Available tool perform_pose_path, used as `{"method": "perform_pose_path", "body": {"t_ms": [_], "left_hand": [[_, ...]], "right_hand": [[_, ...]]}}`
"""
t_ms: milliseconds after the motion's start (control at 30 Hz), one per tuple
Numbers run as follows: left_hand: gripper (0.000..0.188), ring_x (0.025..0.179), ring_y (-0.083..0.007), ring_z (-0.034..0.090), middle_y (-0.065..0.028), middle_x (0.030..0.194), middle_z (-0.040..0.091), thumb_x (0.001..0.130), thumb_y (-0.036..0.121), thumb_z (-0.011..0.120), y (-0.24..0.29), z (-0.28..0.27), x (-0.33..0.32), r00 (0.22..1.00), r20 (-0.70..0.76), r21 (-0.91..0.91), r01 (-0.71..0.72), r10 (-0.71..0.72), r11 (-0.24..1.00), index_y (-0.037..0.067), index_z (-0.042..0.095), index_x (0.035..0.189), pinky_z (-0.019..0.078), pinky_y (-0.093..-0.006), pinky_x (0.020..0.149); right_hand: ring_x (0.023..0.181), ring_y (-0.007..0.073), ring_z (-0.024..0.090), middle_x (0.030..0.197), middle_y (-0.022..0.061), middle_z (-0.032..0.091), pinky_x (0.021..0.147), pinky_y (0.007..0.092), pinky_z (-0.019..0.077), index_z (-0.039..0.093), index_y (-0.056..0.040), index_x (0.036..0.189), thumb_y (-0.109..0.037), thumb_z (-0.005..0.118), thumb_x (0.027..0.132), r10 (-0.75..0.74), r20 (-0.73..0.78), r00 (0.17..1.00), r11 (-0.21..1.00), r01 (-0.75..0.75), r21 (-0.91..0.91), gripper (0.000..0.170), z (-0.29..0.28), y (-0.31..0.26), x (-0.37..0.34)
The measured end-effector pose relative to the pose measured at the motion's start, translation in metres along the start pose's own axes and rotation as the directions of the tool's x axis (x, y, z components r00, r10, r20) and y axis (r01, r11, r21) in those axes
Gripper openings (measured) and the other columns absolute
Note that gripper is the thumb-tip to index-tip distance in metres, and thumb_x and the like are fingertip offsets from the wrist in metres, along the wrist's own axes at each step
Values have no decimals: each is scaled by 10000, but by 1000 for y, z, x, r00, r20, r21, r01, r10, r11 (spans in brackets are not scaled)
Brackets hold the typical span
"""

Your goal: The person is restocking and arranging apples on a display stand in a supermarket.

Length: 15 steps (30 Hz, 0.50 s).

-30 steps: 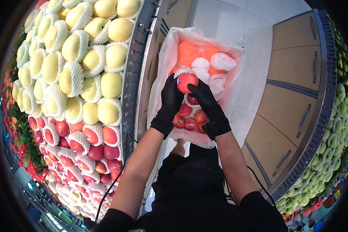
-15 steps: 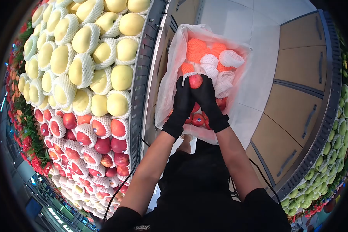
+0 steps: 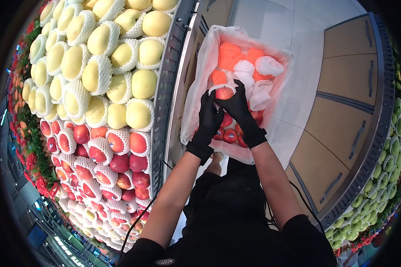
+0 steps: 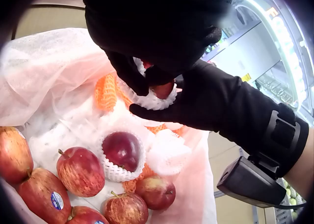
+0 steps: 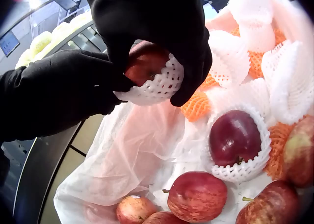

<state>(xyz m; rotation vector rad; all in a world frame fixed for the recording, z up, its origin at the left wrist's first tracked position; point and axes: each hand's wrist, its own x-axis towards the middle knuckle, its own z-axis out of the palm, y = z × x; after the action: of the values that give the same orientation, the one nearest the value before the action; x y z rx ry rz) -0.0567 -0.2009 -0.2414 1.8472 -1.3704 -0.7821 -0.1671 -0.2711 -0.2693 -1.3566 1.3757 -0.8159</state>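
A red apple (image 3: 223,93) is held between both black-gloved hands over the lined box. White foam netting (image 5: 159,89) wraps its lower part in the right wrist view. My left hand (image 3: 210,112) grips it from the left, and my right hand (image 3: 237,103) curls round it from the right. In the left wrist view, the hands hide most of the apple (image 4: 163,89). Beneath them, a dark red apple (image 4: 121,151) sits in its own white net, beside several bare red apples (image 4: 81,171).
Orange foam nets (image 3: 229,55) and white ones (image 3: 260,95) lie in the box's far part. A display of netted yellow fruit (image 3: 144,84) and red apples (image 3: 119,163) stands left. Wooden cabinets (image 3: 336,115) with green fruit (image 3: 384,168) above stand right.
The apple has gone down into white netting between the hands, and the right hand's fingers have shifted round it. The whole head view has moved, with the box now further right.
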Motion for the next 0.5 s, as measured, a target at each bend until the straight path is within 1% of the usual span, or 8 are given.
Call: {"method": "perform_pose_path", "body": {"t_ms": [67,100,167,200,300,333,433,500], "left_hand": [[649,1164,-315,529,-172,1370,422,766,-16,654,-12,5,-3,999,-50,-10,-12,11,1000,74,449,1375,498,-368,918],[637,1116,-297,549,-164,1371,422,770,-17,656,-12,3,-7,998,-25,-64,48,-49,997,79,458,1367,509,-361,886],[613,1021,-262,590,-150,1374,422,778,-20,658,-7,-9,-12,986,35,-162,165,-162,973,89,476,1353,531,-346,822],[525,913,-229,608,-119,1298,503,779,-16,664,2,-17,-16,978,24,-175,209,-208,962,88,532,1276,537,-350,791],[423,900,-212,613,-85,1171,594,777,-7,668,-21,-22,-36,970,-34,-35,241,-243,970,77,574,1181,533,-341,782],[321,911,-205,624,-69,1054,642,781,4,662,-22,-23,-45,946,-41,-55,320,-322,946,66,606,1091,529,-332,787],[288,946,-230,634,-91,1053,644,775,42,671,-35,-22,-63,930,81,72,353,-359,933,52,620,1059,525,-338,800],[331,958,-304,637,-138,1046,647,752,96,698,-44,-19,-71,964,105,201,219,-243,955,34,622,1068,515,-377,838]], "right_hand": [[1112,330,554,1195,219,529,922,386,483,460,39,1244,-284,893,555,82,235,969,997,-79,-24,876,-4,2,9],[1118,338,551,1196,226,529,923,392,482,482,45,1228,-292,894,551,125,349,929,992,-118,-42,861,-6,3,11],[1085,351,573,1177,236,544,904,410,490,520,41,1180,-312,899,542,137,236,962,987,-111,-121,821,6,28,6],[1068,358,584,1168,241,552,895,420,494,540,38,1156,-322,901,537,137,176,975,981,-109,-158,802,10,30,4],[1021,362,608,1140,237,568,879,442,500,522,16,1172,-361,899,535,219,170,961,965,-188,-182,831,24,35,-1],[1020,370,613,1137,235,571,875,445,506,504,3,1178,-398,886,548,248,175,953,941,-194,-278,839,32,34,-2],[1019,377,630,1082,241,618,863,435,517,506,44,1175,-374,880,577,301,134,944,879,-220,-424,820,51,23,-3],[1025,404,620,1095,255,608,861,454,517,491,33,1179,-389,870,589,297,165,940,866,-193,-461,818,60,17,-3]]}}
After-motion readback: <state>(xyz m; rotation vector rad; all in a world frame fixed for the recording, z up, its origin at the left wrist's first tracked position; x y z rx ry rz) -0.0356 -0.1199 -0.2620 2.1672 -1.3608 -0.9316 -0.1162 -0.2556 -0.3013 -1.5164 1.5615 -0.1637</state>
